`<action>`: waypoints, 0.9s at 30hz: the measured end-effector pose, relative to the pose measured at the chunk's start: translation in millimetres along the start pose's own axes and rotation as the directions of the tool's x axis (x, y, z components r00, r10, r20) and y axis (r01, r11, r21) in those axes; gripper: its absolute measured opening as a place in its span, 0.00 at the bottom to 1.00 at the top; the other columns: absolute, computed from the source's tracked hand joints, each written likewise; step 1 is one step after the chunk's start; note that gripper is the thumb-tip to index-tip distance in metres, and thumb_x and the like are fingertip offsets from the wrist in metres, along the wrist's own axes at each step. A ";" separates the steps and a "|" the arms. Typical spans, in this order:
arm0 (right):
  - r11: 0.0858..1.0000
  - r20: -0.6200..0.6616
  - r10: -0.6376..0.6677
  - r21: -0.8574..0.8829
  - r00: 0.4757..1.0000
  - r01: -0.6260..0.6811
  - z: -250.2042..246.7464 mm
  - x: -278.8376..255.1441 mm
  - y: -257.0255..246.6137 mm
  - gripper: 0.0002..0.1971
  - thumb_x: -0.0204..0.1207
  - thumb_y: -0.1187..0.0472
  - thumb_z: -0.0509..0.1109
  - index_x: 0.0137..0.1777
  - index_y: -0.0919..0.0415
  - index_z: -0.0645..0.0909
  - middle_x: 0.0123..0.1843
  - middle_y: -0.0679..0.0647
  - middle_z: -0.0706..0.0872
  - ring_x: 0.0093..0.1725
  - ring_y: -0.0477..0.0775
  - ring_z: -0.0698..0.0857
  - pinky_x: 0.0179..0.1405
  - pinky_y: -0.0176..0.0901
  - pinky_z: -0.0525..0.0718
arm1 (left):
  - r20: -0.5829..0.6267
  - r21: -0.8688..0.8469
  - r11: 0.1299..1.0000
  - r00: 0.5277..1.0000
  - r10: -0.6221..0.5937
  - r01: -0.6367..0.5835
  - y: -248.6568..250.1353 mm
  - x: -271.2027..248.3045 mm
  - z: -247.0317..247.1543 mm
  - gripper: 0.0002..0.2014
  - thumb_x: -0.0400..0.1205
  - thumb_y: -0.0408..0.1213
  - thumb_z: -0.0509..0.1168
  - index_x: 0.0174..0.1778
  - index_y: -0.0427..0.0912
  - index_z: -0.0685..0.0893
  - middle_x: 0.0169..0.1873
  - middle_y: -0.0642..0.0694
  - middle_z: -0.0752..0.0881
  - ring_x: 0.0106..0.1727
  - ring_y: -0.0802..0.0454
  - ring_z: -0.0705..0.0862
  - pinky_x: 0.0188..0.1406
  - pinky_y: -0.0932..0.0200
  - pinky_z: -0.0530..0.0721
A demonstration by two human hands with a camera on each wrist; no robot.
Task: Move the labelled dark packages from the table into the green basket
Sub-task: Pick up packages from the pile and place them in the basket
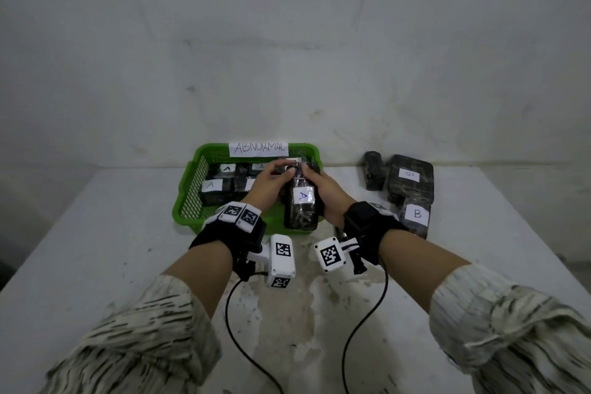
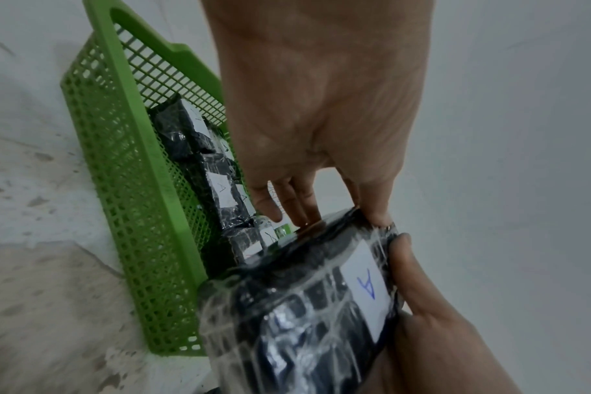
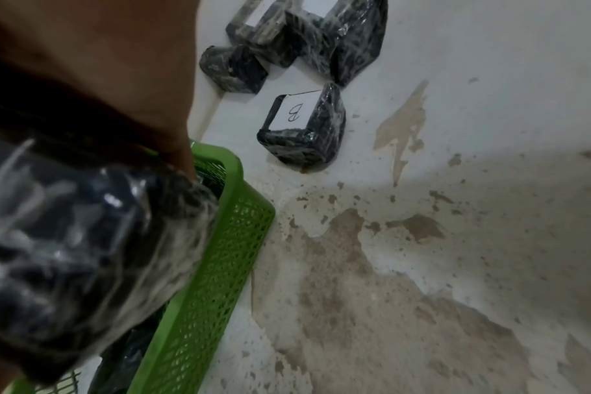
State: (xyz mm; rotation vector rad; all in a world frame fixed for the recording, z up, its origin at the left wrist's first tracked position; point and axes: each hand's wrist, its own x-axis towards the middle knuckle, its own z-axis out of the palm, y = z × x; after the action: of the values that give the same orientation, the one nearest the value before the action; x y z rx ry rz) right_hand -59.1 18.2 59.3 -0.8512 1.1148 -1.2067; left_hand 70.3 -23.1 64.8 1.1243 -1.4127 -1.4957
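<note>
Overhanging basket (image 1: 188,189) rim, seemingly: package (image 1: 302,211).

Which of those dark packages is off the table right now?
The package labelled A, gripped by both hands, left and right, above the green basket. The B package lies on the table.

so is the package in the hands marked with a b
No, the white label on the held package reads A; the package marked B lies on the table to the right of the green basket.
</note>
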 end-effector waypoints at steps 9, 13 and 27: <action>0.995 -0.007 0.077 0.068 0.997 -0.076 -0.9 -2.2 1.2 0.20 0.83 0.52 0.64 0.70 0.61 0.77 0.58 0.59 0.86 0.52 0.56 0.86 0.57 0.51 0.84 | 0.043 -0.116 0.992 0.998 -0.054 0.058 -2.5 -16.6 -3.3 0.19 0.82 0.31 0.64 0.69 0.47 0.75 0.49 0.43 0.84 0.51 0.47 0.84 0.50 0.49 0.85; 0.994 0.054 0.087 0.062 0.995 -0.090 -0.6 -4.7 4.4 0.17 0.83 0.57 0.65 0.69 0.62 0.78 0.59 0.59 0.87 0.55 0.57 0.86 0.62 0.52 0.83 | 0.008 -0.167 0.984 0.998 -0.059 0.060 -1.7 -19.5 -5.4 0.19 0.82 0.31 0.64 0.69 0.44 0.74 0.53 0.39 0.83 0.58 0.41 0.81 0.56 0.45 0.83; 0.984 0.005 0.143 -0.108 0.990 -0.142 1.1 -11.1 17.2 0.18 0.80 0.47 0.68 0.68 0.51 0.77 0.68 0.57 0.84 0.67 0.60 0.83 0.71 0.63 0.77 | 0.066 -0.202 0.973 0.993 -0.096 0.108 -2.7 -24.6 -8.9 0.25 0.81 0.30 0.64 0.74 0.51 0.70 0.62 0.40 0.80 0.57 0.46 0.83 0.47 0.49 0.85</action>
State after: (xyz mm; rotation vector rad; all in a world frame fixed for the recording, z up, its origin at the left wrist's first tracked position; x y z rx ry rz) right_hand -53.3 32.2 45.6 -0.8441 1.2179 -1.0291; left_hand 86.4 -2.4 64.4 1.0464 -1.2194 -1.7155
